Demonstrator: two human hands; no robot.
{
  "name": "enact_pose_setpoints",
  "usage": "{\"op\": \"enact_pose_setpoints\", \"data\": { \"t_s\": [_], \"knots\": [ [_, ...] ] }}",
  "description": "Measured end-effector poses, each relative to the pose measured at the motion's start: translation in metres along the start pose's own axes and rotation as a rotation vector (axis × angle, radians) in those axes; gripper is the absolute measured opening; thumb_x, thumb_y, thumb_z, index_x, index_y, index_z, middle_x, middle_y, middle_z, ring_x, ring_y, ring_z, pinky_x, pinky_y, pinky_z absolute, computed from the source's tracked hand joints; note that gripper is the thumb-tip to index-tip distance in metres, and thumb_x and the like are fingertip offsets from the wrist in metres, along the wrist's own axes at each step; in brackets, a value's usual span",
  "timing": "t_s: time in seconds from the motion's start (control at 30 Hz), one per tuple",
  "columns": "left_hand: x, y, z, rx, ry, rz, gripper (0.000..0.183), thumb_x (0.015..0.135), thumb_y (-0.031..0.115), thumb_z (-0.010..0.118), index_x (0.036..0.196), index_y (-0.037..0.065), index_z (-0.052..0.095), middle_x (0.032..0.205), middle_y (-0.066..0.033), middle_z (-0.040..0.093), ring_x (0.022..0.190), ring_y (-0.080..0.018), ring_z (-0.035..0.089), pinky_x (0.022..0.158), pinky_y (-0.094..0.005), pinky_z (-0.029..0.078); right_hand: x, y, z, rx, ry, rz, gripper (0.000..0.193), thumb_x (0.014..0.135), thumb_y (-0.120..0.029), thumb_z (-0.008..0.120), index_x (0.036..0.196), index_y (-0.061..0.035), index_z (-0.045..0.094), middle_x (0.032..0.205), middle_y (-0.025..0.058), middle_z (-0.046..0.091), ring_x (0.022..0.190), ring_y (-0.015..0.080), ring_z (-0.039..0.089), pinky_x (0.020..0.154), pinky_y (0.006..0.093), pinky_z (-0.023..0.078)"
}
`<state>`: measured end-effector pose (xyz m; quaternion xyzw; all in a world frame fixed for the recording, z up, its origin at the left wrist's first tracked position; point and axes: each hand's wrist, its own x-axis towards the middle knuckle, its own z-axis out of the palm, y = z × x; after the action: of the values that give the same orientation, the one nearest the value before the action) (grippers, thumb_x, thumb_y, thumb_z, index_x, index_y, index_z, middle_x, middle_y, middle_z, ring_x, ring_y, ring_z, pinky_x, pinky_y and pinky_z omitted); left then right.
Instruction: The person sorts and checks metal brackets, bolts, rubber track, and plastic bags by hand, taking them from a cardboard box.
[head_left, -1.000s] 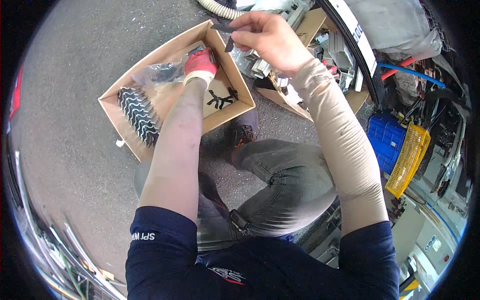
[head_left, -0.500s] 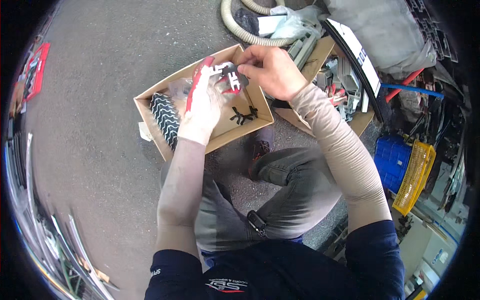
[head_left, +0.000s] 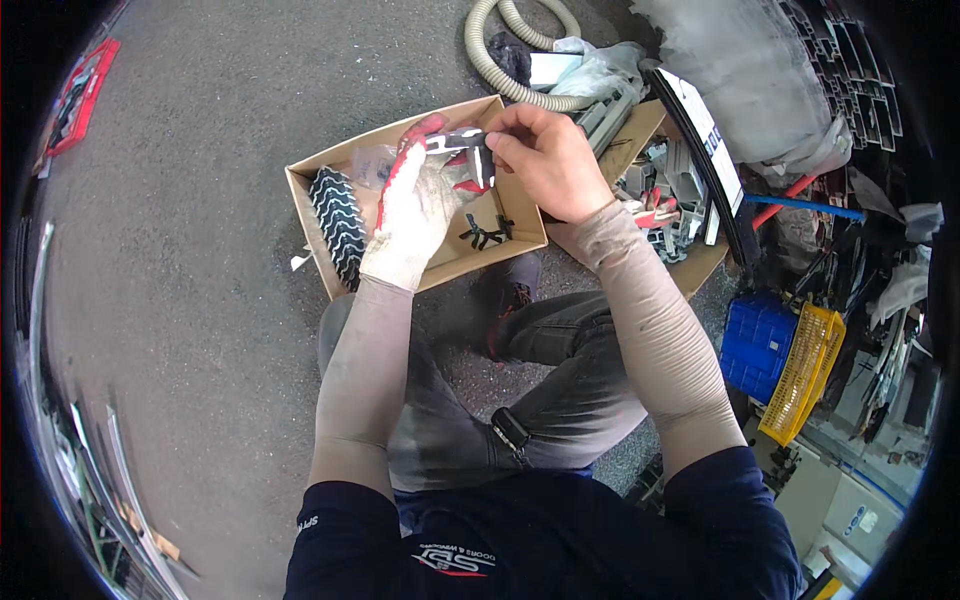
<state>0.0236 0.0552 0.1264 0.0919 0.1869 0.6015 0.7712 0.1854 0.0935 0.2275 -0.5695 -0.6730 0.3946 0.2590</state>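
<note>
My left hand (head_left: pixel 412 220), in a white glove with a red palm, holds a black L-shaped corner piece (head_left: pixel 479 152) with white parts on it. My bare right hand (head_left: pixel 555 165) pinches the same piece at its corner with thumb and fingertips. Both hands are above an open cardboard box (head_left: pixel 465 266). Inside it, a stack of black zigzag-edged pieces (head_left: pixel 338 228) lies along the left side. A few loose black pieces (head_left: pixel 487 233) rest on the bottom at the right. Some clear plastic (head_left: pixel 373 166) lies behind my glove.
Right of the box stands another carton (head_left: pixel 694 270) with metal profile offcuts and a red-and-white glove (head_left: pixel 652 208). A ribbed hose (head_left: pixel 478 62) curls behind. Blue (head_left: pixel 757 335) and yellow (head_left: pixel 803 375) crates are at the right. Long strips (head_left: pixel 125 470) lie at the lower left.
The black corner piece has turned in my hands, so its white parts show at a different angle. The whole view has shifted a little; both hands still hold the piece over the box.
</note>
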Motion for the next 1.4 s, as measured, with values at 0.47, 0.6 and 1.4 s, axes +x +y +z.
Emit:
{"op": "enact_pose_setpoints", "data": {
  "t_s": [0.47,0.6,1.4],
  "knots": [
    [-0.002,0.0,0.0,0.22,0.086,0.0,0.046,0.101,0.02,0.057,0.144,0.009,0.042,0.132,-0.0148,0.058,0.113,-0.027,0.062,0.092,-0.0435,0.055,0.005,0.002,0.002,-0.146,-0.071,-0.114,0.018,0.09,-0.013,0.069,0.102,-0.0004,0.071,0.083,0.0072,0.072,0.077,0.0119,0.066,0.075,0.0287,0.053],
    [-0.002,-0.001,-0.002,0.188,0.087,0.006,0.045,0.101,0.019,0.056,0.143,0.01,0.042,0.13,-0.0151,0.06,0.11,-0.0261,0.063,0.089,-0.0429,0.056,0.005,0.004,0.004,-0.136,-0.096,-0.065,0.017,0.091,-0.012,0.068,0.102,-0.0002,0.071,0.081,0.0023,0.07,0.076,0.0084,0.064,0.073,0.0262,0.052],
    [0.003,0.0,-0.008,0.231,0.133,0.018,0.037,0.099,0.017,0.059,0.134,0.008,0.048,0.125,-0.0136,0.061,0.106,-0.0262,0.063,0.085,-0.0429,0.057,0.004,0.008,0.014,-0.207,-0.003,-0.153,0.017,0.089,-0.017,0.072,0.099,-0.0025,0.073,0.082,0.006,0.073,0.074,0.0113,0.066,0.073,0.0272,0.053]
  ]
}}
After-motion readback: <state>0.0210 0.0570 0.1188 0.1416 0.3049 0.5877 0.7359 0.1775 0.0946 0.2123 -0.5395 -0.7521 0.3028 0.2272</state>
